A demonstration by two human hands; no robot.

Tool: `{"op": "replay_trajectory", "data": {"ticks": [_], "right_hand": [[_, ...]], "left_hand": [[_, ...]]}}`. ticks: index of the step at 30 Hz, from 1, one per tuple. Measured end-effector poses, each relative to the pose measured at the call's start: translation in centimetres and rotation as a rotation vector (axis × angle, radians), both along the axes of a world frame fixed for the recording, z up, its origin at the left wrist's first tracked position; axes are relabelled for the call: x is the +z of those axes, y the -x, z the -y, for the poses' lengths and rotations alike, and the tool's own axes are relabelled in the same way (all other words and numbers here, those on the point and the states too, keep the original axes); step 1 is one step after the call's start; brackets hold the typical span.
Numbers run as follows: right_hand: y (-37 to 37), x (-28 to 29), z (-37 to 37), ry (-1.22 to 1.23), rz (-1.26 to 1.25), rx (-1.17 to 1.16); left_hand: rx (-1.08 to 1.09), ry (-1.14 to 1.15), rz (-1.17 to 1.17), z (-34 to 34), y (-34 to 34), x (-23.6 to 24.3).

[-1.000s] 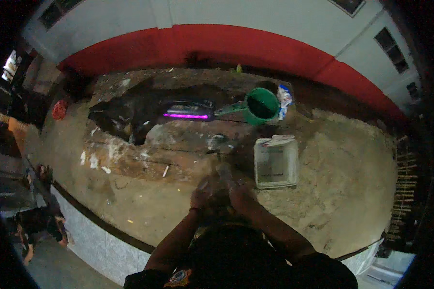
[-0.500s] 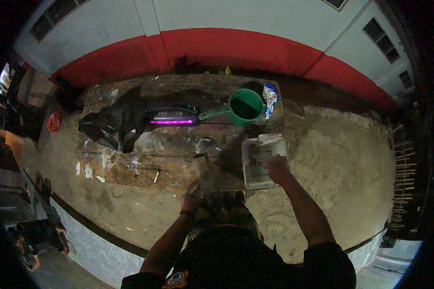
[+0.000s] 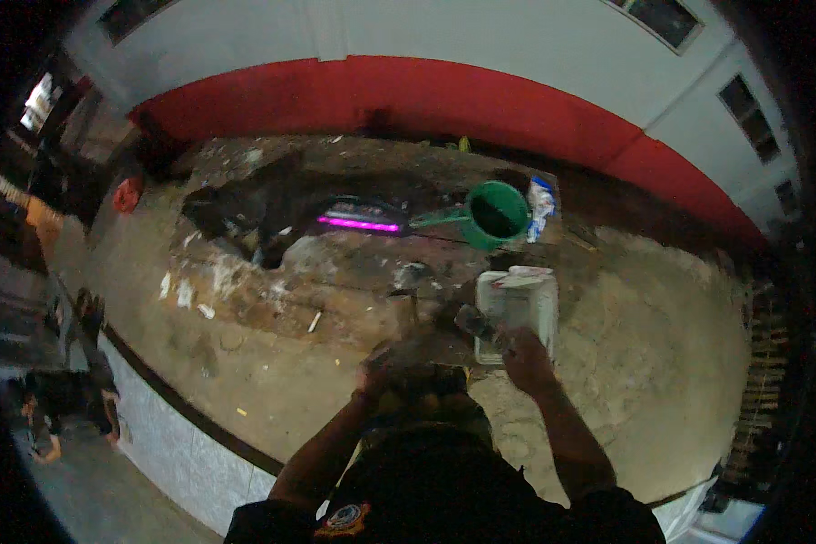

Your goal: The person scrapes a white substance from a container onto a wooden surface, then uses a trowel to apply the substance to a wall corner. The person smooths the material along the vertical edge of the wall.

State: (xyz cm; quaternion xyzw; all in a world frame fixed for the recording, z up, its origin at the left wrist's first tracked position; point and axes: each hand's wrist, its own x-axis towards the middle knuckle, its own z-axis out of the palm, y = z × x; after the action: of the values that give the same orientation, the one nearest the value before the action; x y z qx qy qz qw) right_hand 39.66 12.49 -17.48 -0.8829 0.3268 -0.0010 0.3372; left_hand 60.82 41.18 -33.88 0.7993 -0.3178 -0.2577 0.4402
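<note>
White tub (image 3: 552, 313), toward the right of a stained wooden surface (image 3: 272, 310); flat-headed grey tool (image 3: 473, 322) at its left rim.
Change: the right hand (image 3: 528, 362), over the tub's inside half a second ago, now stands at its near end, tool head turned left, toward the left hand (image 3: 378, 370); work appears to shift from tub to lap side. Right grip: closed about the tool's handle. Left grip: blurred, cannot tell, near a brown, bar-like piece (image 3: 406, 313). Green dipper (image 3: 481, 238): beyond the tub, unmoved.
</note>
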Motion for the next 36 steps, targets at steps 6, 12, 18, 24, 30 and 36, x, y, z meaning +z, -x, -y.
{"op": "replay_trajectory", "data": {"ticks": [6,12,18,24,30,36], "right_hand": [[-6.4,-4.3,-10.9,0.321,0.105,0.450],[-8.2,-3.8,-12.7,0.360,0.294,0.490],[-9.1,-6.8,-12.4,0.183,-0.149,0.255],[-8.2,-9.0,-12.8,0.429,0.276,0.470],[-10.9,-5.4,-13.3,0.516,0.322,0.491],[-11.0,-4.5,-13.5,0.069,0.093,0.292]], "left_hand": [[0.118,-0.145,-0.200,0.7,0.5,1.8],[0.152,-0.019,-0.399,1.1,0.4,2.0],[0.156,-0.374,-0.303,1.7,0.5,4.2],[-0.002,-0.273,-0.137,1.5,0.0,5.4],[0.134,-0.273,-0.258,1.7,0.3,4.8],[-0.080,-0.228,-0.097,1.8,0.0,5.4]]}}
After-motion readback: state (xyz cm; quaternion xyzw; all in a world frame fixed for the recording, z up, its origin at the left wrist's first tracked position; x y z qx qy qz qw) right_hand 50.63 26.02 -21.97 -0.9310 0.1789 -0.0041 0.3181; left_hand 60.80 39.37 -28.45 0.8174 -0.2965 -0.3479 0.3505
